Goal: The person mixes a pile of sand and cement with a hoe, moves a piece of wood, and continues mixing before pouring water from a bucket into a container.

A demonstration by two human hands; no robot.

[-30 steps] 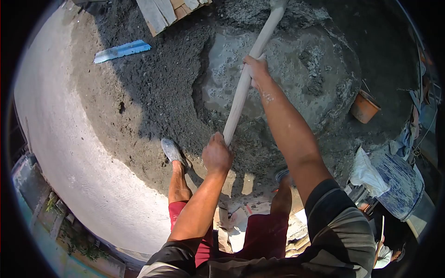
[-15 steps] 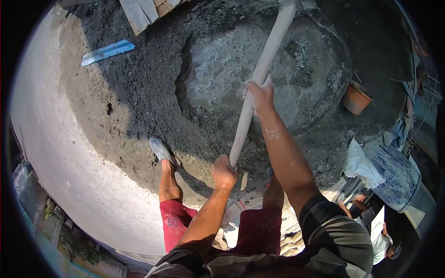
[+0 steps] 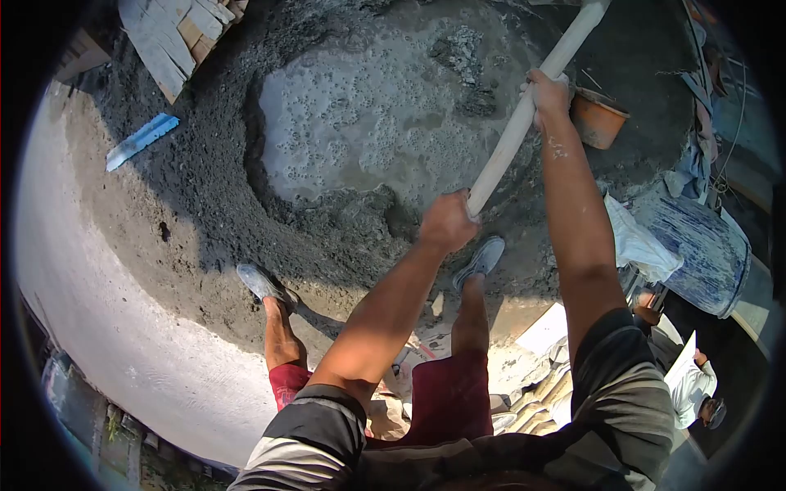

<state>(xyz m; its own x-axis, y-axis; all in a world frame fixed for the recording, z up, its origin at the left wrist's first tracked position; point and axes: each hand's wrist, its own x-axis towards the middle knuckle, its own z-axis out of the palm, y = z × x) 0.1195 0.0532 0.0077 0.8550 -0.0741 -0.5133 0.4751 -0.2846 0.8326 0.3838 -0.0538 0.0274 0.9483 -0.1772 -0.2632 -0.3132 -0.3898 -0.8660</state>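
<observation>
My left hand (image 3: 449, 221) is wrapped round the near end of a long pale wooden handle (image 3: 524, 123). Farther up the same handle, my right hand (image 3: 549, 96) grips it with closed fingers. The handle slants up to the right, and its far end is cut off by the top of the view. Beyond my left hand lies a pool of grey wet mix (image 3: 352, 123), ringed by dark sandy material (image 3: 221, 180). An orange bucket (image 3: 600, 121) sits just right of my right hand.
A blue strip (image 3: 142, 141) and broken boards (image 3: 176, 37) lie at the upper left. A blue drum (image 3: 696, 245) and a white sack (image 3: 641, 243) are at the right. Another person (image 3: 694, 389) is at the lower right. My shoes (image 3: 483, 260) stand at the mix's near edge.
Both hands have moved right and upward with the handle, which now leans more to the right. The view has shifted, and my right shoe now shows fully.
</observation>
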